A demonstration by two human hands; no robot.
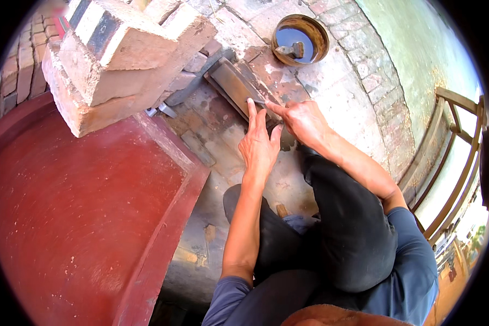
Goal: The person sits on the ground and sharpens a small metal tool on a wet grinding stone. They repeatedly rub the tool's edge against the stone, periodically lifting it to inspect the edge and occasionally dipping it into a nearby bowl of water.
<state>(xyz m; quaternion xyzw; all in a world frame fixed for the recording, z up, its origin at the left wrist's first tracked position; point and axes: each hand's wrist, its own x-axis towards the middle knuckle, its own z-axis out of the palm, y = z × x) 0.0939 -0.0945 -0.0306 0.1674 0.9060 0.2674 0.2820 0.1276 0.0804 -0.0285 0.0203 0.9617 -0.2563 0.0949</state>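
A long brown block with a smooth, wet-looking top, like a sharpening stone (234, 82), lies slanted on the brick floor in front of me. My left hand (259, 145) reaches its near end, index finger stretched out onto the top and thumb held apart. From the right comes my right hand (305, 122), its index finger pointing at the same end and its other fingers curled in. Between the fingertips shows a thin dark sliver, too small to name. What the curled right fingers hold, if anything, is hidden.
A round metal bowl (325, 50) of water with a brush (292, 50) in it stands beyond the block. Bricks (130, 60) are stacked at upper left, above a red slab (87, 201). A wooden frame (426, 146) leans at the right wall.
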